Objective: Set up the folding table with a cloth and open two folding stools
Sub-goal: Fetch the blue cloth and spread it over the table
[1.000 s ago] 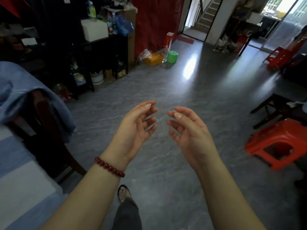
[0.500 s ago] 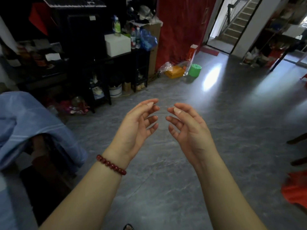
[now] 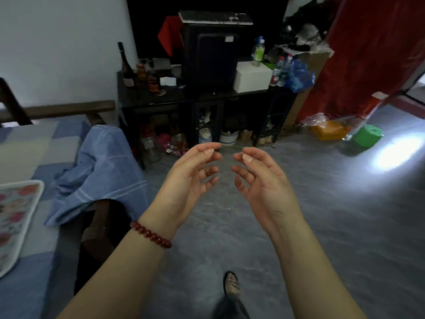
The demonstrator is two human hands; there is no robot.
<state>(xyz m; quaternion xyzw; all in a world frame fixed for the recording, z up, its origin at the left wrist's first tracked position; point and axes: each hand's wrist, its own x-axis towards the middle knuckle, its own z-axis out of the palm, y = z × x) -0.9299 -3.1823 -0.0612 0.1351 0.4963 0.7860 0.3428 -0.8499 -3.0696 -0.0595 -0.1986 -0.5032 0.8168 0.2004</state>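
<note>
A lived-in home room. At the far wall a low black wooden shelf unit [image 3: 161, 100] is crowded with a dark glass wine bottle [image 3: 125, 65], plastic drink bottles [image 3: 279, 71] and a white cardboard box [image 3: 251, 77]. On the left, a pale blue striped cloth [image 3: 101, 171] drapes over a dark wooden seat [image 3: 57, 109] with a blue-and-grey checked cushion [image 3: 34, 139]. A red fabric curtain [image 3: 368, 54] hangs far right above the grey marbled tile floor [image 3: 345, 215].
</note>
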